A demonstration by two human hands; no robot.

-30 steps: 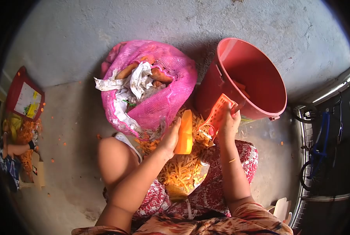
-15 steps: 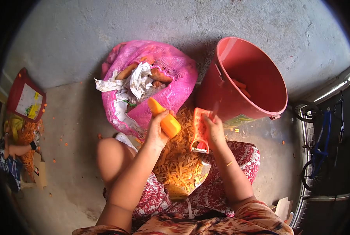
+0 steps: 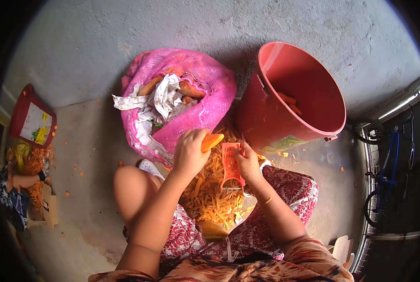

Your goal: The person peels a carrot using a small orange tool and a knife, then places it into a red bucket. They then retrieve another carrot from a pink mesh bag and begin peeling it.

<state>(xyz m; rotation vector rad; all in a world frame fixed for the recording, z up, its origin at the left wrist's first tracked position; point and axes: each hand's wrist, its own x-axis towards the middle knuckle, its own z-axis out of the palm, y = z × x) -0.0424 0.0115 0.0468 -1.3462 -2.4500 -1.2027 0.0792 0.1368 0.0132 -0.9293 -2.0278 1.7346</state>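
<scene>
My left hand (image 3: 191, 151) is closed around a peeled carrot (image 3: 213, 141), whose orange end sticks out to the right past the fingers. My right hand (image 3: 248, 162) grips an orange peeler (image 3: 230, 164) with a holed, flat body; its blade end points down toward my lap. Carrot and peeler are a small gap apart. Below both hands lies a heap of carrot peelings (image 3: 212, 197) between my legs. Behind my left hand stands a pink mesh sack (image 3: 205, 110) holding unpeeled carrots (image 3: 191, 90) and crumpled white wrapping.
A large red bucket (image 3: 252, 113) leans beyond my right hand, with several peeled carrots (image 3: 289, 101) inside. At far left, another person's arm (image 3: 26, 181) shows beside a red bucket (image 3: 26, 108) and more peelings. A blue bicycle (image 3: 389, 160) is at the right.
My left hand has turned over, so the carrot now points right and is mostly covered. My right hand has shifted left and slightly down with the peeler.
</scene>
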